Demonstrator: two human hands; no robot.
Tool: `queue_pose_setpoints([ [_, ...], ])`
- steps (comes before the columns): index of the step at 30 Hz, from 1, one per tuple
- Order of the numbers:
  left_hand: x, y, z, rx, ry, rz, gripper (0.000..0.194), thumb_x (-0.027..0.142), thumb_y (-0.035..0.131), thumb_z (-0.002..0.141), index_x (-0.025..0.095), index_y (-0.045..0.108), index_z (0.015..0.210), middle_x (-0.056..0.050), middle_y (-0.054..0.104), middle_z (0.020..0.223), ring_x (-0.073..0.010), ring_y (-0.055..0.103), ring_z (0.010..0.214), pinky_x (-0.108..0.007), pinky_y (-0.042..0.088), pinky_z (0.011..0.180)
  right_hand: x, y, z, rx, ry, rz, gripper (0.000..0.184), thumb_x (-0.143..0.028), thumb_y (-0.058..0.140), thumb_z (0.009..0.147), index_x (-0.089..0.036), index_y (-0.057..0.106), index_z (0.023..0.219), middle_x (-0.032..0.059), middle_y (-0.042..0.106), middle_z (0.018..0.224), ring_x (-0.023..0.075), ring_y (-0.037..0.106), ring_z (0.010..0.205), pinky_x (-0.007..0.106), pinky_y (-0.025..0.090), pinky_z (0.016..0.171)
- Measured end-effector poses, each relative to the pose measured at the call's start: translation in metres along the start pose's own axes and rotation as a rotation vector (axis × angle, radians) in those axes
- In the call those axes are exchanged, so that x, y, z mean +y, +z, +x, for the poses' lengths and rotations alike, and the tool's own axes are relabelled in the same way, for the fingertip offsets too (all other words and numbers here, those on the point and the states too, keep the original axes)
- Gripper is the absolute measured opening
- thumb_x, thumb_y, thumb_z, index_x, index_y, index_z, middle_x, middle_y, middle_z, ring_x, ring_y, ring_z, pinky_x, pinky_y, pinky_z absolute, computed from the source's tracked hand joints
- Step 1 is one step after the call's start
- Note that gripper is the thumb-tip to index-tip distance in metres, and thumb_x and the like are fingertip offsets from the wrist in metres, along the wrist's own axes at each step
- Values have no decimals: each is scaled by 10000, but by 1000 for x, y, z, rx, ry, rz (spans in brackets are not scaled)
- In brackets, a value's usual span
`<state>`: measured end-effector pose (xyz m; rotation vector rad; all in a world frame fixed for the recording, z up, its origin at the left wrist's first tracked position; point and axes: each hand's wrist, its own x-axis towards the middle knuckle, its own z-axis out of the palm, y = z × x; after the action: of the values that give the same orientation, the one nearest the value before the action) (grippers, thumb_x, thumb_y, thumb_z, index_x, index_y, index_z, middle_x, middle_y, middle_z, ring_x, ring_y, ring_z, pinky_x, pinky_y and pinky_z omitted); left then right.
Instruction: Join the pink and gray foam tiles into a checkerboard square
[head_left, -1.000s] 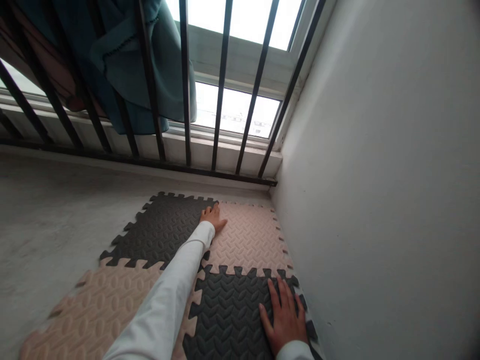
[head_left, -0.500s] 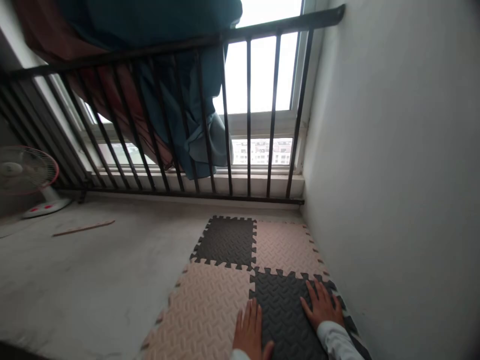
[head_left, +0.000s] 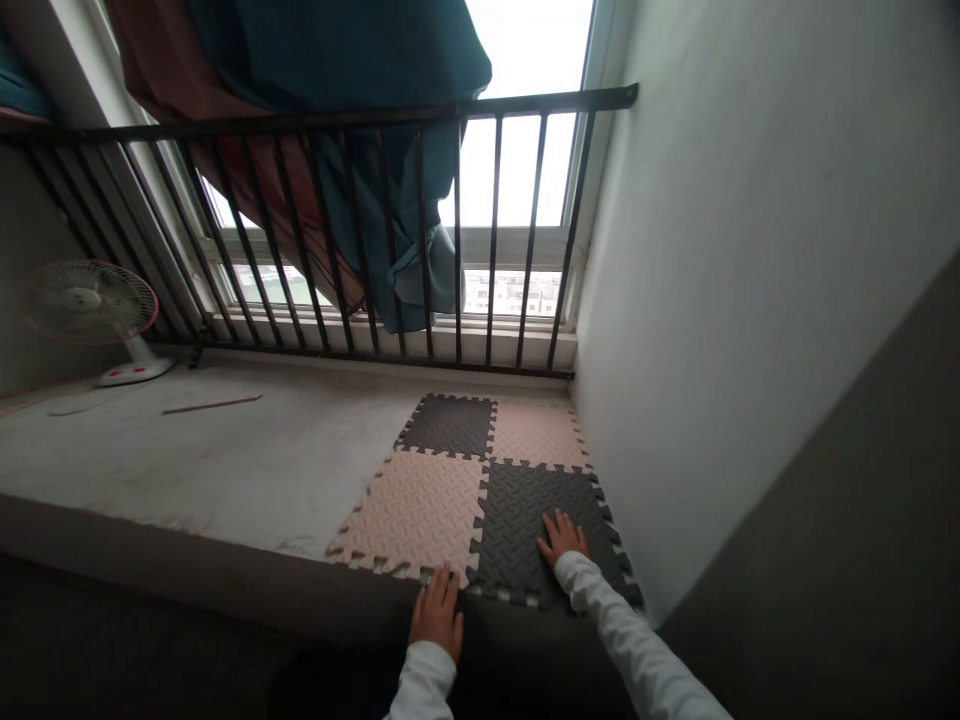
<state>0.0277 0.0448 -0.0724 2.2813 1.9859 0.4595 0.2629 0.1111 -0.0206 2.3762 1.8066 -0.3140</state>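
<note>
Foam mat (head_left: 461,485): four interlocking tiles in a two-by-two block, flat on the raised ledge (head_left: 285,465), at its right end.
Near right dark tile (head_left: 517,520): under our right hand (head_left: 564,538), palm down, fingers spread, pinching nothing. We judge a broad, level press best here; a sideways push could shift the block.
Near left pink tile (head_left: 416,500): our left hand (head_left: 438,612) at its near edge, fingers extended and fairly close together, pinching nothing we can see; whether the fingertips bear on the teeth, we cannot tell.
Far tiles: dark (head_left: 450,425) at left, pink (head_left: 536,435) at right. For these joints we would favour pressing straight down along the seams, one palm either side.
Near edge: teeth at or slightly over the ledge's lip, exact overlap unclear; we advise light pressure there, as foam may bend.
Right edge: teeth beside the white wall (head_left: 697,330), little room for knuckles.
Far edge: a narrow strip of ledge, then the dark railing (head_left: 555,102); low reaches would suit.
Left side: widest room for our hands; thin strip (head_left: 214,405) well apart, fan (head_left: 82,300) at far left.
Above: teal and pink cloth (head_left: 322,60) by the railing.
</note>
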Motion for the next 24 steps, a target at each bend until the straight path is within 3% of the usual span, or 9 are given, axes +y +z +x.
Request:
queue_pose_setpoints([
  [4,-2,-3,0,13,-23,7,450,75,432,663,196,573,1073,-58,488,1226,-206,394,1139,-326,318,951,4,10,-41,-10,-95,31,546,-349,362,774,-254,283,1306,41,166,1411,193,131,1285,417,105,1024],
  [8,-3,1,0,42,-39,-19,388,109,467,655,167,594,1017,-98,519,1149,-225,430,1075,-357,350,914,12,14,-60,-43,-154,55,625,-359,406,737,-216,245,1323,60,168,1407,202,131,1284,415,115,1028],
  [12,-3,12,1,177,20,-81,358,134,433,651,142,608,963,-91,577,1071,-220,461,1029,-368,355,919,27,24,-60,-4,-112,62,680,-384,428,724,-170,216,1334,100,186,1396,226,155,1275,409,154,1025],
  [17,1,23,3,261,22,-297,459,161,415,613,137,573,1043,-69,622,1012,-214,512,942,-355,394,889,50,47,-48,121,-69,64,677,-443,476,707,-122,340,1286,151,245,1366,283,194,1254,415,198,1019],
  [24,1,17,14,358,-85,-683,303,290,446,597,190,631,815,-60,666,839,-205,590,781,-349,483,756,59,70,-44,191,-168,83,638,-491,466,686,-209,400,1254,108,291,1351,292,219,1243,466,222,1001],
])
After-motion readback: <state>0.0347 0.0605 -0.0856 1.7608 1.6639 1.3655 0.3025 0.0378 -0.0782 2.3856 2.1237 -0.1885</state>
